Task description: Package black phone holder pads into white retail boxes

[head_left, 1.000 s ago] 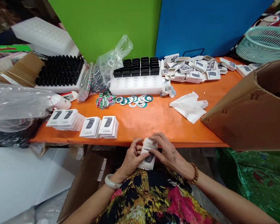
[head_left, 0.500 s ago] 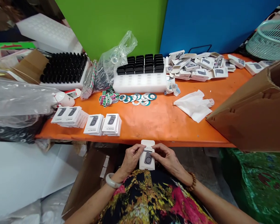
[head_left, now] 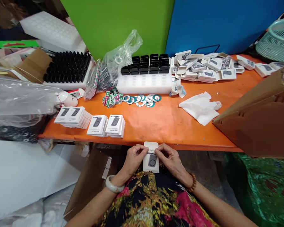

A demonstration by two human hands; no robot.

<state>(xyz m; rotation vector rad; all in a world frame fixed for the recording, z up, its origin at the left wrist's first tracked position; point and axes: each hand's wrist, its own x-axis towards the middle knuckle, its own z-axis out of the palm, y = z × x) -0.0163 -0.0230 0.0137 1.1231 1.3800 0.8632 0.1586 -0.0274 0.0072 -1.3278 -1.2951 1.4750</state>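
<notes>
A small white cardboard box (head_left: 151, 163), printed with a dark device, is held upright at the table's front edge, over my lap. Its top flap stands open and points away from me. My left hand (head_left: 134, 159) pinches the box's upper left corner between thumb and fingers. On the other side, my right hand (head_left: 171, 159) pinches the upper right corner by the flap's base. What lies inside the box is hidden. Ahead to the left, stacks of closed white boxes (head_left: 97, 125) marked "MAGNETIC" rest on the orange table (head_left: 153, 123).
Behind are a white foam tray (head_left: 144, 83) of black devices, ring stickers (head_left: 144, 99), small printed cards (head_left: 110, 98) and a pile of white boxes (head_left: 208, 69). A white cloth (head_left: 200, 107) lies right of centre, beside a large carton (head_left: 257, 123). Another device tray (head_left: 67, 67) stands far left.
My right fingers have moved up from the box's printed front to its upper right corner. My left hand keeps its pinch. The whole view has shifted slightly.
</notes>
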